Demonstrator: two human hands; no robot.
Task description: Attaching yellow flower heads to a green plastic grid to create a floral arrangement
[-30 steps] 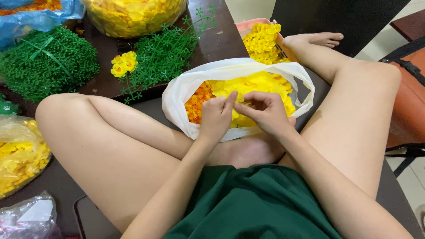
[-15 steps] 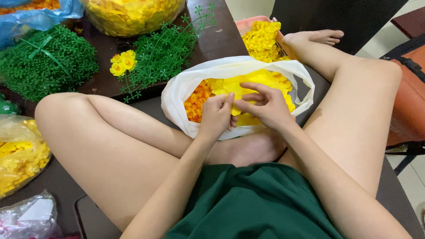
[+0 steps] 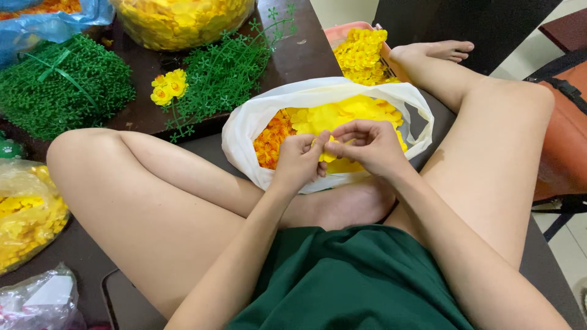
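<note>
Dark brown wood makes the tabletop (image 3: 293,58), and the person sits on it with crossed bare legs and dark green shorts (image 3: 348,281). At the far left lies a big bundle of green plastic stems tied with a green ribbon (image 3: 61,85). Beside it, at the far middle, is a clear bag full of yellow fabric flowers (image 3: 180,21), and nearer is a loose spread of green plastic twigs (image 3: 223,70) with a small yellow flower bunch (image 3: 168,85) on its left edge. At the near left edge a clear plastic bag of yellow petals (image 3: 27,214) rests by the knee.

Between the legs, just in front of the feet, stands an open white plastic bag (image 3: 244,128) that holds yellow and orange fabric petals (image 3: 333,116). Behind it, farther away, a pink tray of yellow flowers (image 3: 361,52) is seen.

Both hands are over the white bag. The left hand (image 3: 299,162) is curled, and the right hand (image 3: 370,146) bends its fingers toward it; together they pinch one small yellow petal piece (image 3: 329,156) between the fingertips, just above the petals in the bag.
</note>
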